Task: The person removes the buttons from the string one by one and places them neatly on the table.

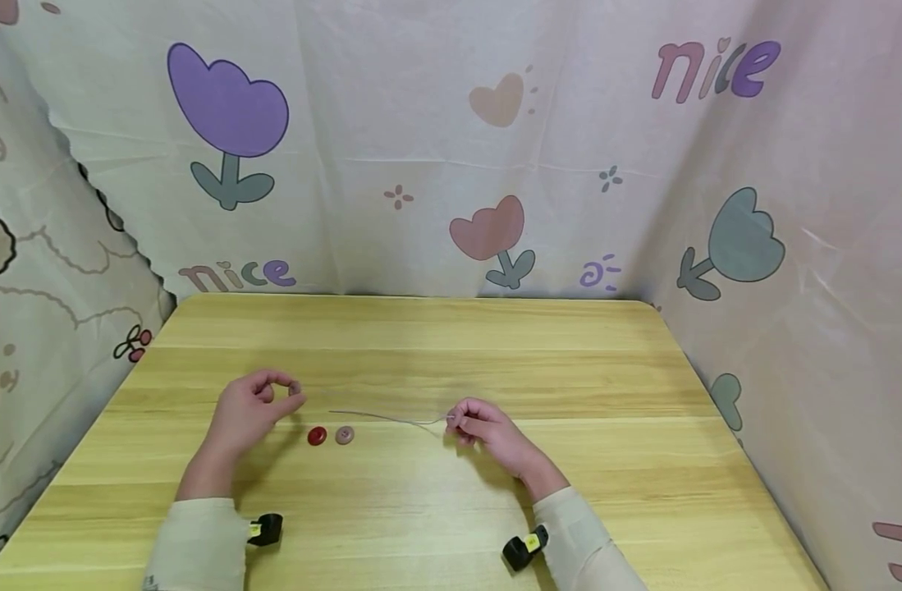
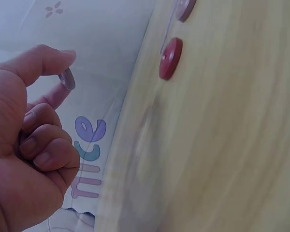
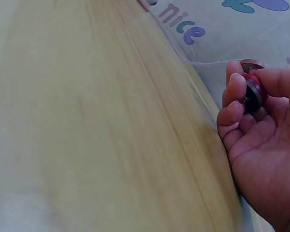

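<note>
My left hand (image 1: pixel 247 410) pinches a grey-mauve button (image 2: pixel 66 79) between thumb and index finger, above the wooden table; its other fingers are curled. In my right hand (image 1: pixel 491 431) is a small stack of buttons (image 3: pixel 256 92), brown, red and dark, gripped between thumb and fingertips. From that hand a thin pale string (image 1: pixel 391 419) stretches left, its far end short of the left hand. Below and right of the left hand, a red button (image 1: pixel 317 436) and a mauve button (image 1: pixel 345 435) lie side by side on the table.
The wooden table (image 1: pixel 421 345) has a straight back edge against a patterned curtain (image 1: pixel 391 98), which also hangs at both sides. A black wrist camera (image 1: pixel 266 529) is strapped at the left sleeve, and another black camera (image 1: pixel 524 548) at the right sleeve.
</note>
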Demonstrator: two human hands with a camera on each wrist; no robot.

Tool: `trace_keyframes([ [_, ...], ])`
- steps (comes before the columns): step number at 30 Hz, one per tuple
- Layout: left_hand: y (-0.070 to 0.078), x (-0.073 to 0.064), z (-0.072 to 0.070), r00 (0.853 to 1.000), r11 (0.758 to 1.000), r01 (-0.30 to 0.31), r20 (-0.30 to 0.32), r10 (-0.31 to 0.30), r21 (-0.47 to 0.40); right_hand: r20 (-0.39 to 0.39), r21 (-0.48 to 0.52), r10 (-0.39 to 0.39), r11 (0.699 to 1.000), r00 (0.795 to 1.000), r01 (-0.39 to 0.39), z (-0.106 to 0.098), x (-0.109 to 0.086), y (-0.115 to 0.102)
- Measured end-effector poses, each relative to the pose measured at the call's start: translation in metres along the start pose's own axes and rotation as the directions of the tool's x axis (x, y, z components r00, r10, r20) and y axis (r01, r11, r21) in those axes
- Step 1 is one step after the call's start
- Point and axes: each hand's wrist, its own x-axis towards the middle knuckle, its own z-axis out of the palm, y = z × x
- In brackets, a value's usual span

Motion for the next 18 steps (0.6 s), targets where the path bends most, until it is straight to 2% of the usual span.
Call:
trace_keyframes([
  [5,-0.006,-0.005,-0.006,0.999,0.999,0.028,0.018,-0.028,0.021,0.004,0.009,0.000,1.000,1.000,0.000,0.000,0.000,0.000],
  [11,-0.015,-0.011,-0.009,0.998,0.999,0.028,0.057,-0.030,0.040,0.011,0.014,-0.010,1.000,1.000,0.010,-0.001,0.000,0.001],
  [18,-0.016,-0.016,-0.011,0.992,0.997,0.053,0.114,-0.060,0.061,0.008,0.019,-0.009,1.000,1.000,0.009,0.000,0.001,0.002],
])
